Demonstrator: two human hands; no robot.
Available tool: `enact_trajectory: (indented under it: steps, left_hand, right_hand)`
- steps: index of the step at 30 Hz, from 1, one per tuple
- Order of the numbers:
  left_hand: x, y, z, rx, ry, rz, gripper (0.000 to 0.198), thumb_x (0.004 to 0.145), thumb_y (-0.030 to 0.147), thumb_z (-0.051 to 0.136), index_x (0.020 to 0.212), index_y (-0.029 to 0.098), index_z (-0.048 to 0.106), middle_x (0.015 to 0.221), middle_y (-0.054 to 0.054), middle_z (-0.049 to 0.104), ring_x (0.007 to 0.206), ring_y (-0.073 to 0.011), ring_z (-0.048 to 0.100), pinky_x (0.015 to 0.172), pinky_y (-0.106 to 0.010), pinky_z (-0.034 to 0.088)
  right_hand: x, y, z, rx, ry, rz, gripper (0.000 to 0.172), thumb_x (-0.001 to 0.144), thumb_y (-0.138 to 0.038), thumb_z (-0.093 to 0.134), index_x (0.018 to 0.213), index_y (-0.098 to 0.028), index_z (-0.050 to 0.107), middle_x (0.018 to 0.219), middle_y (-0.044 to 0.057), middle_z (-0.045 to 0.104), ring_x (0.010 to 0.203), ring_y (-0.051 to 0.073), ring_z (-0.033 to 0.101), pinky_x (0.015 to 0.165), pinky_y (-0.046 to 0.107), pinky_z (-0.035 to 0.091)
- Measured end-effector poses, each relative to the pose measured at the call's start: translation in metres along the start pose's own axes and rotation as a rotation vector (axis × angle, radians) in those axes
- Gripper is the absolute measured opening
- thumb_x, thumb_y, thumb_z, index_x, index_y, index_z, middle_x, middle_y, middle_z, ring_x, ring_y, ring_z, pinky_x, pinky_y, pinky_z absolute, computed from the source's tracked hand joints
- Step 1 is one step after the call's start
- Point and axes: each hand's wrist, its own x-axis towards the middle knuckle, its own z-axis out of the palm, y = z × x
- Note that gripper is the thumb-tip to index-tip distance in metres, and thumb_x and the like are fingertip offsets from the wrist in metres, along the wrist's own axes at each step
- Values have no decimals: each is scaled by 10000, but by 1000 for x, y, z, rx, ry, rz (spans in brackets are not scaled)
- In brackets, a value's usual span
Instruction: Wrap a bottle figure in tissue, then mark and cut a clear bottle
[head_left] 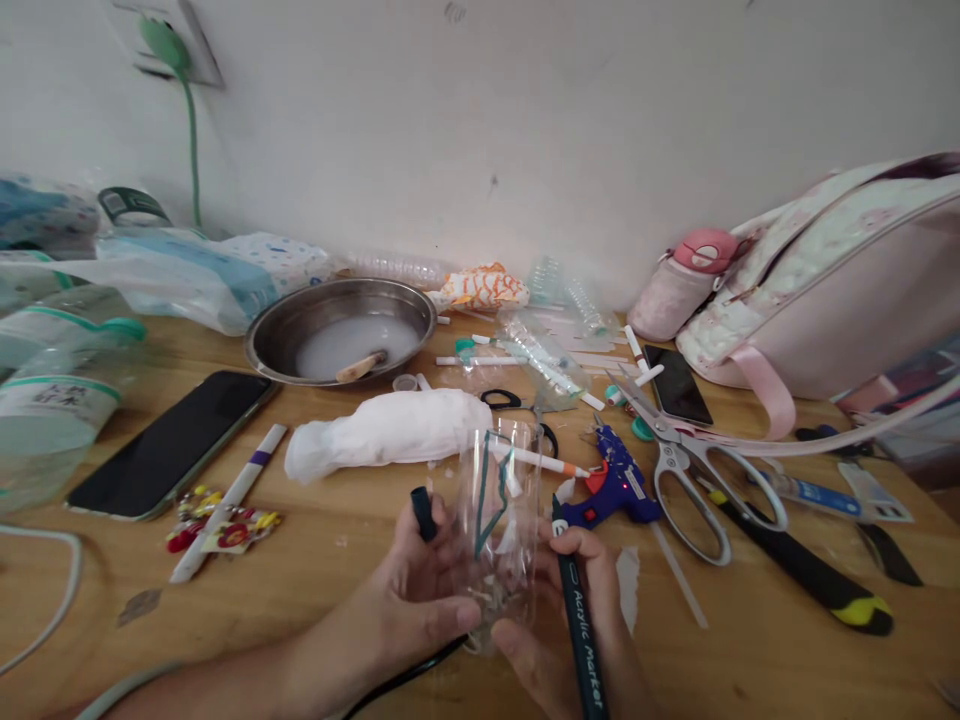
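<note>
**Head view.** On the near middle of the wooden table [300, 610], the left hand [416, 600] is closed around a clear plastic container [504, 520] and holds it upright just above the tabletop. A dark marker cap [424, 512] is pinched between the same hand's fingers. The right hand [551, 645] grips an acrylic marker [581, 620] like a pen, with its tip up against the container's right wall. A dark green line [487, 495] already runs down the plastic.

Judged from this grip, the stroke will go best if the left hand keeps the thin wall from flexing and turns the container toward the tip. The right hand can brace against the left hand or the table. Fingers should keep off the fresh line, which probably smears.

Scissors [690, 470] and a blue glue gun [615, 485] lie just right of the hands. A white wrapped bundle [390, 430] lies just beyond them, with a steel bowl [341, 330] farther back.

*Not resolved:* The container is transparent, so its rim and outline are hard to trace. Fingers cover its base. It cannot be told whether the tip touches the plastic. Both forearms are cut off at the near edge. The objects at far left are blurred, and the pink bag [840, 290] runs out of frame on the right.
</note>
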Motion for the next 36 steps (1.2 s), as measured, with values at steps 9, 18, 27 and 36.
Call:
enact_trajectory:
  steps: [9, 18, 27, 36]
  left_hand:
    - [1, -3, 0, 33, 96, 23, 486, 754, 233, 773, 977, 306, 348, 1187, -22, 644, 1196, -294, 592, 996, -517, 419]
    - [2, 1, -3, 7, 33, 51, 372, 794, 150, 721, 966, 331, 445, 1041, 77, 676, 1064, -170, 650, 935, -346, 473]
    - [-3, -13, -11, 33, 92, 42, 440, 759, 158, 756, 988, 330, 423, 1144, 50, 640, 1069, -171, 629, 905, -322, 452]
    - [-9, -25, -20, 201, 57, 89, 577, 719, 275, 802, 1050, 347, 335, 1237, -13, 573, 1218, -277, 552, 1006, -455, 399]
  right_hand:
    - [-5, 4, 2, 58, -40, 109, 502, 786, -584, 652, 1110, -307, 387, 895, 40, 708, 720, 243, 714, 644, 381, 595]
    - [7, -10, -9, 24, 40, 121, 224, 886, -434, 604, 1019, -316, 469, 1052, -13, 644, 831, 143, 659, 764, 253, 541]
    - [12, -22, -28, -9, 51, -137, 270, 962, -451, 434, 1053, -287, 628, 824, -8, 718, 876, 196, 695, 802, 305, 517]
    - [6, -36, -11, 92, 242, -79, 117, 875, -368, 633, 875, -278, 559, 773, -24, 753, 932, 158, 694, 784, 228, 548]
